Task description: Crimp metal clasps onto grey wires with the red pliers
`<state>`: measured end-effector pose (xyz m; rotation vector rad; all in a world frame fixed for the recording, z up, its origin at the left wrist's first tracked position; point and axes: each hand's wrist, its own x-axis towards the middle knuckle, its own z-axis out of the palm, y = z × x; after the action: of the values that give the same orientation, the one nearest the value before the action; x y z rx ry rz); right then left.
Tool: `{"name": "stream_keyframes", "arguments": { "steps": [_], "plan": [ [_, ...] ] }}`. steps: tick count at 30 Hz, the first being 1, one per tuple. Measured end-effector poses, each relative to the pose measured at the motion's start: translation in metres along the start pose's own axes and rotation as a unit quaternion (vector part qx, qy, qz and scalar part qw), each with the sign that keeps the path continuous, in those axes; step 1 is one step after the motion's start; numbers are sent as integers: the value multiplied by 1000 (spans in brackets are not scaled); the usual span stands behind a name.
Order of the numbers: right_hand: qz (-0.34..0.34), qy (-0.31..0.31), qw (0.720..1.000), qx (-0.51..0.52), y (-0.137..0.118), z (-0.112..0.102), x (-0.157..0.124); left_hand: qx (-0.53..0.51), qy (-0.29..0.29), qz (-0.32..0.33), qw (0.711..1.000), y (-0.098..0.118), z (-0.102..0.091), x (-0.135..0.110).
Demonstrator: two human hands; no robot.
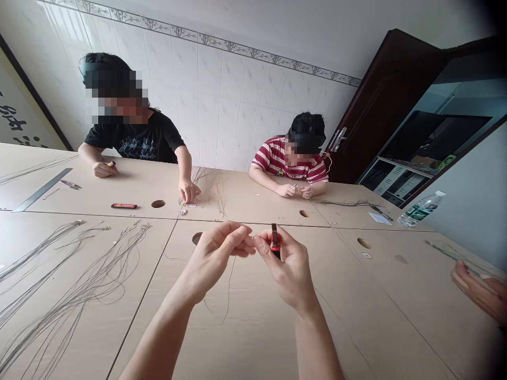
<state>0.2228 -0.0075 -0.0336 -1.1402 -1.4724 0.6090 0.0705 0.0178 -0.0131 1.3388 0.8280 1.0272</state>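
Observation:
Both my hands are raised close together over the table, fingertips almost meeting. My left hand (216, 258) is closed in a pinch at the end of a thin dark cord (228, 290), which hangs below it to the tabletop. In my right hand (291, 266) there is a small red and black tool (276, 248) with a flat metal strip standing up; its exact kind is not clear. Right thumb and forefinger also pinch together towards the left fingertips. Whatever tiny piece lies between the two pinches is hidden.
Bundles of thin cords (91, 295) with small metal ends lie at left. Across the table (245, 338) sit two people at work. Also there: a red and black box-like item (124, 206), a steel ruler (43, 189), a water bottle (423, 208). Another person's hand (477, 290) reaches in at right.

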Motion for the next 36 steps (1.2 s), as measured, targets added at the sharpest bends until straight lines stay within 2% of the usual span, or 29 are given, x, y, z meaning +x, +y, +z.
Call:
{"name": "stream_keyframes", "arguments": {
  "steps": [3,5,7,9,11,13,15,18,20,21,23,25,27,29,33,34,36],
  "plan": [
    [-48,25,997,-51,0,0,-1,5,60,20,998,-6,-3,2],
    [-75,41,994,-68,1,0,-2,-16,73,31,997,-10,-5,3],
    [-91,53,992,-69,2,0,-2,-56,21,30,998,-10,-7,3],
    [-96,70,990,-71,3,-1,-1,-79,-82,0,993,-9,-9,2],
    [-91,95,988,-78,4,-2,-1,-79,-190,-44,978,-7,-10,0],
    [-75,123,986,-80,4,-2,0,-87,-263,-80,957,-6,-10,-3],
    [-53,142,986,-70,4,-1,0,-138,-304,-100,937,-6,-9,-7],
    [-23,153,987,-39,3,4,1,-255,-316,-99,909,-4,-6,-12],
    [-6,160,987,-7,3,10,1,-313,-260,-71,911,-1,-5,-14],
    [2,164,986,10,3,14,1,-330,-203,-50,920,1,-6,-15],
    [17,170,985,36,3,21,-1,-341,-47,-3,939,7,-8,-17],
    [21,171,984,52,3,28,-3,-321,104,38,941,14,-12,-20],
    [11,170,984,62,3,34,-5,-307,190,73,930,21,-20,-24],
    [-13,166,984,62,4,38,-7,-345,218,111,906,27,-28,-28],
    [-84,156,983,55,8,44,-12,-487,204,200,825,37,-43,-30],
    [-98,150,982,58,9,46,-13,-497,202,213,816,39,-46,-29],
    [-125,136,981,65,10,48,-16,-476,213,222,824,41,-51,-26]
  ]
}}
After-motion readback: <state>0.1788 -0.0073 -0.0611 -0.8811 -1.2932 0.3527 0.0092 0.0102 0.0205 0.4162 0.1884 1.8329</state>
